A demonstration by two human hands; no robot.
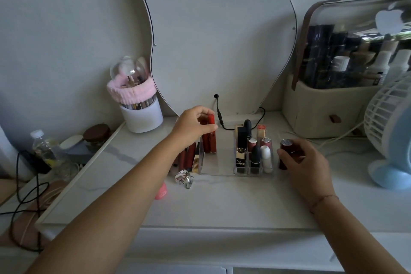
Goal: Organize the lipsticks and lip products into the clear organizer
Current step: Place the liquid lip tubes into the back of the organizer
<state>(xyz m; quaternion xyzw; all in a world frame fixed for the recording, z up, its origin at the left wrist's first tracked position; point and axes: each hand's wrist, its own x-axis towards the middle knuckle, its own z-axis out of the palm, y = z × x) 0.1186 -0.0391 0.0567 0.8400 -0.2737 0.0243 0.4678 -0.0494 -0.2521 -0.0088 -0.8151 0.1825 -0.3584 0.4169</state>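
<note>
The clear organizer [219,168] stands on the white tabletop at centre. Its right compartments hold several upright lipsticks [255,153], black, white, gold and dark red. My left hand [192,128] grips the top of a tall red lip gloss tube [212,138] standing upright in the organizer's wide left section, beside another dark red tube. My right hand [304,159] is closed on a dark red lipstick [285,151] with a silver top, standing on the table just right of the organizer. More red tubes and a gold lipstick [189,158] lie left of the organizer.
A silver keychain [183,178] and a pink item [161,191] lie front left. A white brush holder [142,113] stands back left, a wavy mirror [213,35] behind, a black cable [222,122] nearby. A cosmetics case [329,104] and blue fan [391,140] stand right.
</note>
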